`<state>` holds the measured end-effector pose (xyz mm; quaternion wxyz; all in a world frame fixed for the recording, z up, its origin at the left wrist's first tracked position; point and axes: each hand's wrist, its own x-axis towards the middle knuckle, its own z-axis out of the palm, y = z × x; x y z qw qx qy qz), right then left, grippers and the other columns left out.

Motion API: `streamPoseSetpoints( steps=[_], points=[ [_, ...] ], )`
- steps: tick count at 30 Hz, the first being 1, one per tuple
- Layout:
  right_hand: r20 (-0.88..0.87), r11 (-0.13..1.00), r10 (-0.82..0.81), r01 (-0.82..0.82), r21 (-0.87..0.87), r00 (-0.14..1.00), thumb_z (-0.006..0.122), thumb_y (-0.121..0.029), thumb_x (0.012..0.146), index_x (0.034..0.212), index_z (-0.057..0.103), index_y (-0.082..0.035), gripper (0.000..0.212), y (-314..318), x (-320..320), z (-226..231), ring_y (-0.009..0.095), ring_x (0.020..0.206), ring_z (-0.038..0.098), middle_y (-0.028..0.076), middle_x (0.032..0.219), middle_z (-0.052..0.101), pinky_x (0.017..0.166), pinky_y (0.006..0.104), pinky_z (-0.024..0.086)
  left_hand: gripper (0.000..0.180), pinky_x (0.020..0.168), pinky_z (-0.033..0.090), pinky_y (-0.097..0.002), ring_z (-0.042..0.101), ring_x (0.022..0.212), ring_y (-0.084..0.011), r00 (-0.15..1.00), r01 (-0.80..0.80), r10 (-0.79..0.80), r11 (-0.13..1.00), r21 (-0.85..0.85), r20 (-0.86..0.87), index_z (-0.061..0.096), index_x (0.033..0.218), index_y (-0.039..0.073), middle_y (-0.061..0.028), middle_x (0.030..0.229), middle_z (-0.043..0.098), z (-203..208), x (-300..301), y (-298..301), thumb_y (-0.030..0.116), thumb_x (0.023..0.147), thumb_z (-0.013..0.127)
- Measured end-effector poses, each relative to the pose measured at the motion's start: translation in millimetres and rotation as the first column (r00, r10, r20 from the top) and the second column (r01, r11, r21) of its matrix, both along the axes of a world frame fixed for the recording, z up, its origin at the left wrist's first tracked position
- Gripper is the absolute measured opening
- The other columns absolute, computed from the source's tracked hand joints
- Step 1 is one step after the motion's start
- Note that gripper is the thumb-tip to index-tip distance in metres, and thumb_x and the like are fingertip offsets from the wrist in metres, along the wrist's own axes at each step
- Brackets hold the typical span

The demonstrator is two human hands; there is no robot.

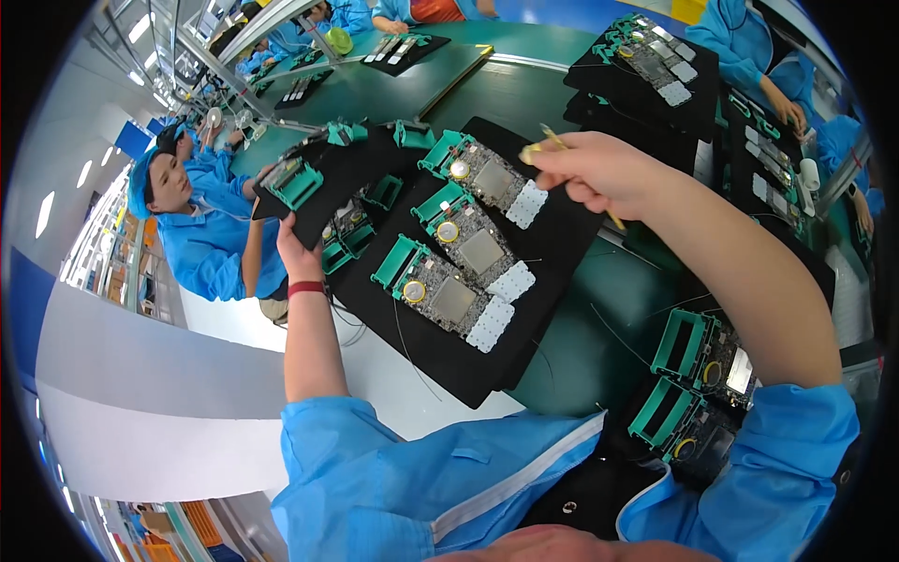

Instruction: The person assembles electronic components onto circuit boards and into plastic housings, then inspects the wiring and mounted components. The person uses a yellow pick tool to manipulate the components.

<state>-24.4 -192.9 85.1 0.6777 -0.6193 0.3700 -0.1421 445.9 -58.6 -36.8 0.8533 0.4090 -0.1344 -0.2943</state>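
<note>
In a bright workshop with ceiling strip lights, a long dark-green surface (599, 290); at its left edge, a seated co-worker in a blue jacket and cap (211, 229). Near that same edge, a flat, black, four-cornered sheet (459, 375) with three grey, densely populated circuit boards in a slanting row: far board (492, 178), middle board (479, 251) and near board (452, 300), each with a green plastic frame at one end, a round yellow-rimmed disc, a square metallic cover and a white perforated plate at the other end. Right hand (595, 173) above the sheet's right corner, closest of the two to the white plates; fingers pinched together on a slim yellow stick-shaped tool (554, 138), apparently clear of every board. From these fingers, far board just to the left and slightly nearer the body, the other two beyond it toward the lower left; all three long axes roughly parallel, running from frame at upper left to plate at lower right. Left hand (298, 248) clamped on the near edge of a tilted, loaded black sheet (351, 173), some fingers hidden beneath. Crowded on that side; freer room over the bare strip of surface beyond the flat sheet's right edge.
</note>
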Motion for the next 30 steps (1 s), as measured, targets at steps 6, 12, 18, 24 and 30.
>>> streamPoseSetpoints(
  steps=[6,12,18,24,30],
  points=[
    [-0.153,0.997,-0.081,0.077,-0.033,0.985,0.068,-0.035,0.09,0.117,0.06,-0.009,0.039,-1,-50,4,0.002,0.057,0.034,-0.001,0.087,0.06,0.045,0.0185,0.024,0.007,0.072,0.056,-0.0318,0.067,0.083,-0.0221,0.997,-0.02,0.034,0.98,0.2,-0.068,0.06,0.094,0.008,-0.0076,0.09,0.067,-49,14,40,0.013,0.09,0.057],
    [-0.169,0.996,-0.07,0.059,-0.064,0.983,0.068,-0.035,0.091,0.116,0.06,-0.008,0.038,4,-57,4,0.001,0.056,0.036,-0.001,0.086,0.06,0.045,0.0184,0.025,0.026,0.081,0.059,-0.0452,0.069,0.097,-0.0306,0.991,0.032,-0.106,0.789,0.614,0.084,0.056,0.112,-0.003,-0.0176,0.106,0.067,-29,60,53,0.011,0.09,0.054],
    [-0.384,0.987,0.063,-0.114,-0.11,0.921,0.068,-0.034,0.089,0.105,0.066,-0.007,0.032,7,-56,-8,0.006,0.056,0.043,-0.001,0.085,0.062,0.046,0.0231,0.033,0.062,0.101,0.044,-0.0484,0.055,0.115,-0.0427,0.083,-0.925,-0.585,0.255,0.281,0.807,0.052,0.139,0.007,-0.0234,0.121,0.06,28,15,29,0.029,0.083,0.063],
    [-0.479,0.834,0.055,-0.305,-0.46,0.876,0.072,-0.031,0.085,0.107,0.067,0.0,0.038,1,-65,-31,0.019,0.081,0.063,0.009,0.091,0.068,0.072,0.0317,0.05,0.051,0.084,0.05,-0.0318,0.065,0.099,-0.0219,0.074,-0.271,-0.44,0.855,0.442,0.895,0.057,0.133,0.002,-0.0158,0.112,0.067,113,-64,-50,0.022,0.087,0.065],
    [-0.741,0.735,0.047,-0.526,-0.429,0.67,0.07,-0.037,0.085,0.119,0.065,-0.003,0.048,22,-78,-20,0.033,0.106,0.064,0.018,0.112,0.067,0.091,0.0408,0.051,0.065,0.079,0.055,-0.0341,0.067,0.089,-0.0242,0.054,0.033,-0.714,0.7,0.713,0.698,0.042,0.145,0.005,-0.0167,0.113,0.067,96,-123,-199,0.018,0.085,0.063]
  ],
)
